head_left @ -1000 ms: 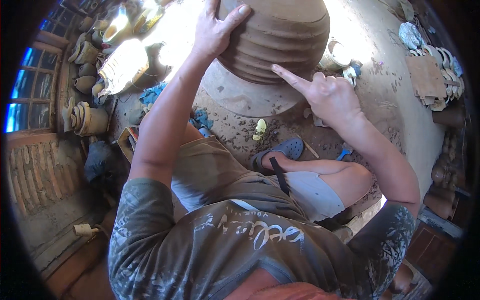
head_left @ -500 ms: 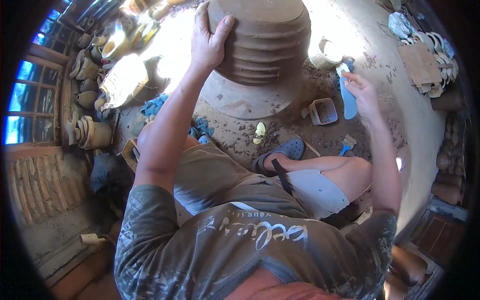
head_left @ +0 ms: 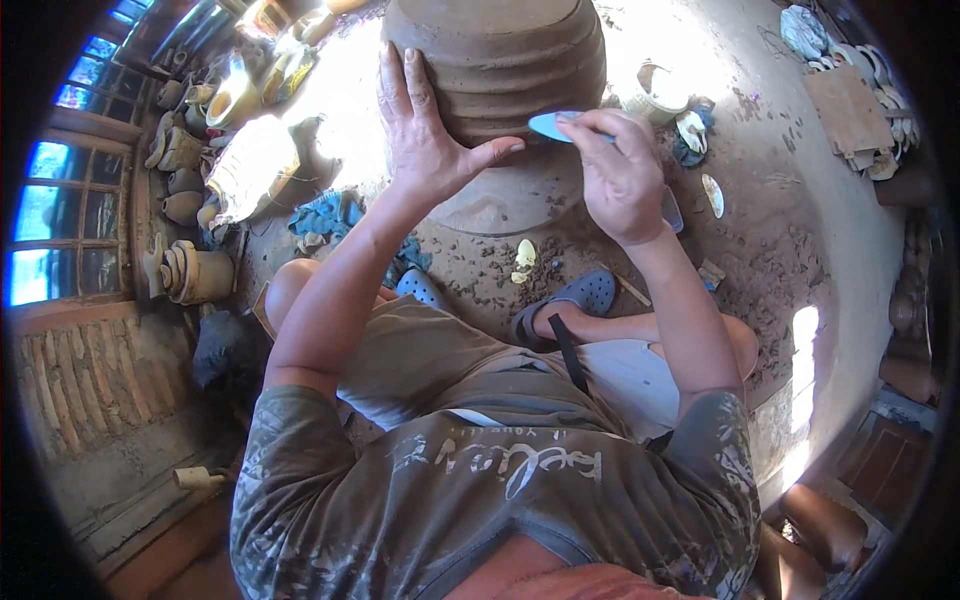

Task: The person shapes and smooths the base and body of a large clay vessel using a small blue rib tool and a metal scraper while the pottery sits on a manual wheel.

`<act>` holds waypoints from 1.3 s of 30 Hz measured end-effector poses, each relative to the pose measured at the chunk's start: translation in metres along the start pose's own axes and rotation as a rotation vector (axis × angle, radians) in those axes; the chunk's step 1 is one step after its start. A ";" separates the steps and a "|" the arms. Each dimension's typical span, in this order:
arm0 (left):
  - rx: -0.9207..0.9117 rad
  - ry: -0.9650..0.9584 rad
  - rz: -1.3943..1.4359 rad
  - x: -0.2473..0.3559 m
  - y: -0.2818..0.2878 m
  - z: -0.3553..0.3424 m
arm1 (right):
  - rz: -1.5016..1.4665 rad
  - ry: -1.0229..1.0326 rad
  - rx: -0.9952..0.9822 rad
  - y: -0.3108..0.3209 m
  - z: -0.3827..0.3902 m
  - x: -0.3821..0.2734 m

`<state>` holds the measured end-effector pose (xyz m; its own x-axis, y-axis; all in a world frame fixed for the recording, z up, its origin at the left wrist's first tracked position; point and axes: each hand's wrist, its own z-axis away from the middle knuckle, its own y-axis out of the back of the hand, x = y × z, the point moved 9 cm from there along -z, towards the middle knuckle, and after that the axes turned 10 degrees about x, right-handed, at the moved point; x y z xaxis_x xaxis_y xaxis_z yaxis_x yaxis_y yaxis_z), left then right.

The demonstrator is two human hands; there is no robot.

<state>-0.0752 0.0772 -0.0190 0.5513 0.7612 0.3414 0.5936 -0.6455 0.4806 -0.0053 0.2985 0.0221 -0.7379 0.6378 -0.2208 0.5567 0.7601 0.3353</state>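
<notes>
A large brown clay pot (head_left: 500, 65) with horizontal ridges sits on a round, clay-dusted base (head_left: 497, 210) at the top centre. My left hand (head_left: 430, 150) lies spread against the pot's left side, thumb stretched toward its lower edge. My right hand (head_left: 622, 178) grips a flat light-blue tool (head_left: 548, 127), whose tip is at the lower ridges on the pot's front right. The part of the tool inside my fingers is hidden.
Pots (head_left: 182, 205) and blue rags (head_left: 325, 215) lie at the left, below a window (head_left: 55, 275). A white bucket (head_left: 660, 95) stands right of the pot; flat boards (head_left: 840, 112) lean at the far right. Clay crumbs and a pale yellow piece (head_left: 525, 255) lie before my feet.
My right hand, earlier pointing at the pot, picked up the blue tool and has brought it leftward to the pot. My left hand has shifted lower and spread its fingers.
</notes>
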 end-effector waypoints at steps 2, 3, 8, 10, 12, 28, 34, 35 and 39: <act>0.003 0.000 0.013 0.000 0.000 0.000 | 0.028 0.149 -0.011 -0.008 -0.006 -0.009; 0.008 -0.010 0.010 0.001 0.001 0.000 | 0.027 0.176 -0.011 -0.013 -0.005 -0.011; 0.022 -0.077 0.004 0.003 0.002 -0.004 | -0.001 0.161 0.013 -0.024 0.013 -0.003; 0.017 -0.065 0.023 0.000 0.002 -0.004 | -0.006 0.132 0.035 -0.025 0.018 -0.002; 0.021 -0.066 0.042 -0.002 0.003 -0.003 | 0.025 0.108 0.007 -0.026 0.018 -0.006; 0.135 -0.105 -0.051 0.023 -0.010 0.018 | 0.132 0.110 0.060 -0.026 0.027 -0.016; 0.188 -0.114 -0.009 0.022 -0.010 0.017 | 0.134 0.033 -0.015 -0.030 0.028 -0.017; 0.194 -0.110 0.003 0.021 -0.009 0.018 | 0.124 0.020 -0.035 -0.030 0.029 -0.018; 0.178 -0.160 -0.039 0.023 -0.009 0.026 | 0.088 -0.041 -0.116 -0.028 0.047 -0.018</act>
<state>-0.0523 0.0991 -0.0363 0.6036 0.7753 0.1859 0.7025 -0.6274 0.3359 0.0106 0.2715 -0.0260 -0.6707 0.7076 -0.2222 0.5689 0.6831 0.4580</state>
